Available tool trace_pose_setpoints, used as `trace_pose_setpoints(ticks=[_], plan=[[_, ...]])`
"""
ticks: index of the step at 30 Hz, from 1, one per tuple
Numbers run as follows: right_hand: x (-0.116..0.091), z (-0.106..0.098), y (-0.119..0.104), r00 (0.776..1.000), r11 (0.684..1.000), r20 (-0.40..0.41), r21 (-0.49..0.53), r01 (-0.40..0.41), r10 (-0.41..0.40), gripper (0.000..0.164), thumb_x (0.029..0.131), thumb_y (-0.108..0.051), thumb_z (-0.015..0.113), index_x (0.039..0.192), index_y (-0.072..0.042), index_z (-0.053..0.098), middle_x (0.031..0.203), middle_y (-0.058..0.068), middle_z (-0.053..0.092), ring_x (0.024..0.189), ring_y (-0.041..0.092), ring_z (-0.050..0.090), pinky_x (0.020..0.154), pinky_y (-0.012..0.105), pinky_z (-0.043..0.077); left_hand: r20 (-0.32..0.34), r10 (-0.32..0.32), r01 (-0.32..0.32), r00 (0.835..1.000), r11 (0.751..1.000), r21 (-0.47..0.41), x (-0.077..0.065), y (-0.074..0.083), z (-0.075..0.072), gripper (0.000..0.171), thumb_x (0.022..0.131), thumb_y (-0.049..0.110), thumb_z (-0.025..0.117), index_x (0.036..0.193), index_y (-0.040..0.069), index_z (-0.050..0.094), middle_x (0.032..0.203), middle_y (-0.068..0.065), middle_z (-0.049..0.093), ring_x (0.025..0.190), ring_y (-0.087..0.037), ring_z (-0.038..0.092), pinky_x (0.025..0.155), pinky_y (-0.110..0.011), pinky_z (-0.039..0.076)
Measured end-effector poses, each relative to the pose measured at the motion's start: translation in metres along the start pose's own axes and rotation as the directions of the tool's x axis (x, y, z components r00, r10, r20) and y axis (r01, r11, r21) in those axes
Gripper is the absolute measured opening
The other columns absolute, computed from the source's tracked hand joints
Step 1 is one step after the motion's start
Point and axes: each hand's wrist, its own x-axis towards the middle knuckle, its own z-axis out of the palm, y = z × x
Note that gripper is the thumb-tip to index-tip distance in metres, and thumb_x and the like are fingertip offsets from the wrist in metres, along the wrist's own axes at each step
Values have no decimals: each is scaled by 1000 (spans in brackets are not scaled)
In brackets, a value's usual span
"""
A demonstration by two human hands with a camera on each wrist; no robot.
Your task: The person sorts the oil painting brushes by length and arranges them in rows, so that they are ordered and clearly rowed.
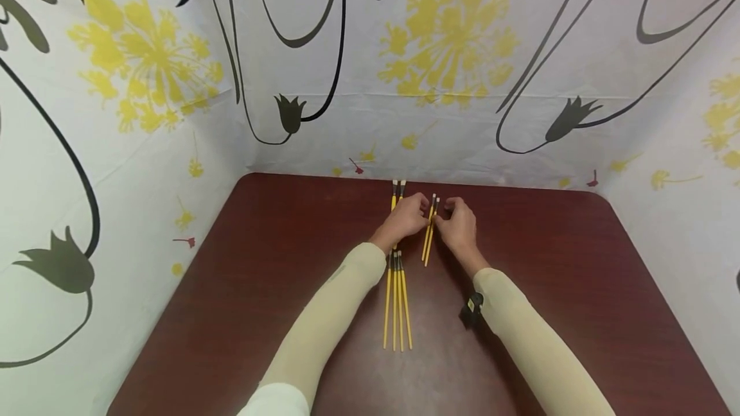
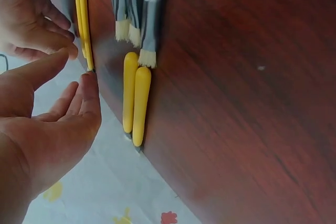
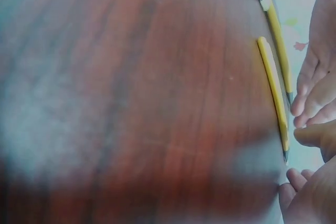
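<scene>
Two yellow-handled paintbrushes (image 1: 428, 236) lie side by side on the table between my hands, bristles toward the far edge. On their left is my left hand (image 1: 409, 216), its thumb and fingers apart with nothing between them in the left wrist view. My right hand (image 1: 459, 226) is on their right, thumb and fingers also spread in the right wrist view. Both hands hover close by; whether a fingertip touches the brushes I cannot tell. Beyond my left wrist lie two more paintbrushes (image 1: 394, 201), partly covered by that hand. Several paintbrushes (image 1: 396, 307) fan out nearer me.
The dark red-brown table (image 1: 289, 262) has rounded far corners. Pale cloth (image 1: 358, 69) with yellow flowers and dark stems hangs behind it and at both sides. A small black device (image 1: 471, 311) is at my right wrist.
</scene>
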Motion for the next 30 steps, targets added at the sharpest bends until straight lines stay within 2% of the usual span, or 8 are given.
trace_pose_setpoints(ticks=[5,12,21,25,30], plan=[[4,1,-3,999,999,48,-49,24,-22,50,98,-15,75,141,2,56,135,26,68,122,43,65,103,57,51,-12,-6,6,1000,999,34,3,0,2,39,103,12,66,140,4,57,138,-13,66,114,-25,66,88,-35,55],[6,1,-7,996,997,82,-75,23,-17,49,98,-16,75,139,2,58,135,25,68,121,43,65,103,56,51,-66,-32,36,997,998,56,4,-1,10,40,102,13,69,139,4,58,132,-12,68,109,-23,65,88,-35,55],[7,-5,-3,997,995,82,-101,25,-17,47,97,-13,75,137,2,57,131,25,67,117,43,65,99,58,52,-47,2,9,999,974,225,6,12,14,31,104,17,66,131,5,58,120,-11,63,100,-21,59,83,-32,49],[7,-6,-3,995,993,97,-116,26,-14,48,96,-14,76,137,3,57,132,26,65,119,45,63,100,59,51,-51,0,13,999,969,248,5,13,14,29,103,17,66,128,5,58,116,-10,63,97,-21,58,82,-32,47],[7,-6,-3,996,989,91,-144,13,0,45,94,-15,78,131,4,59,125,26,66,115,45,62,97,58,52,-59,8,8,998,964,267,6,13,14,32,103,20,66,129,3,59,117,-12,66,102,-22,62,84,-32,49]])
